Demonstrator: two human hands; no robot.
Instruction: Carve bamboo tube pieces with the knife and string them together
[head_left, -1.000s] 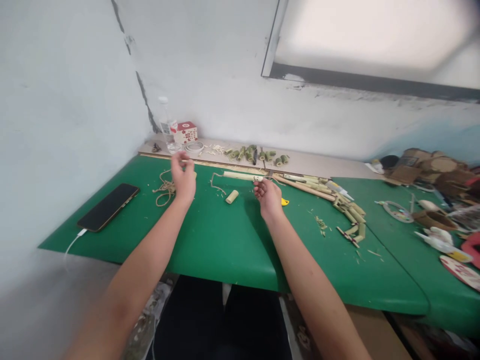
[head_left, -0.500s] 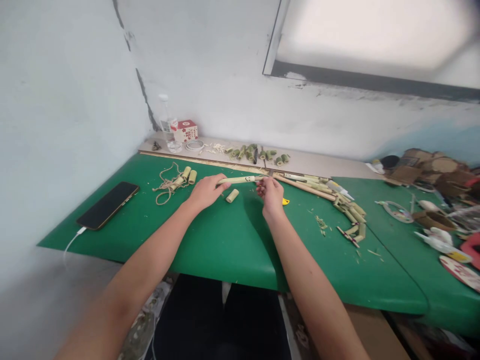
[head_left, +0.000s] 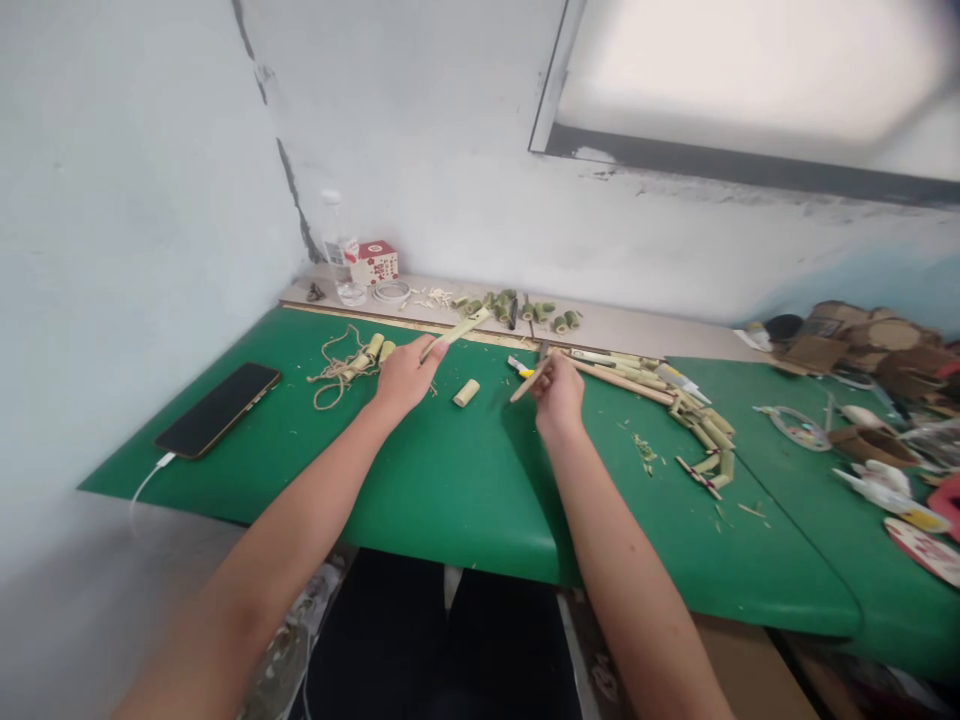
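My left hand (head_left: 406, 378) is closed around the lower end of a pale bamboo piece (head_left: 466, 325), which slants up to the right with dark marks near its far end. My right hand (head_left: 559, 393) grips a thin brown wooden stick (head_left: 529, 381), its tip pointing down and left just above the green mat (head_left: 465, 490). A yellow utility knife (head_left: 520, 368) lies behind the stick, partly hidden by it. Between my hands rests a short cut bamboo tube (head_left: 466, 393). Left of my left hand are a tangle of twine (head_left: 327, 400) and bamboo tubes (head_left: 367, 350).
A phone (head_left: 219, 410) on a cable lies at left. Along the back ledge stand a plastic bottle (head_left: 345, 255), a red-and-white box (head_left: 375, 264) and several green bamboo pieces (head_left: 499, 307). Joined bamboo segments (head_left: 705, 430) and a long wooden rod (head_left: 626, 380) lie at right, beside shavings (head_left: 643, 452).
My hands have moved apart. The bamboo piece, level between them before, now tilts upward in my left hand alone. The stick in my right hand and the knife now show more fully.
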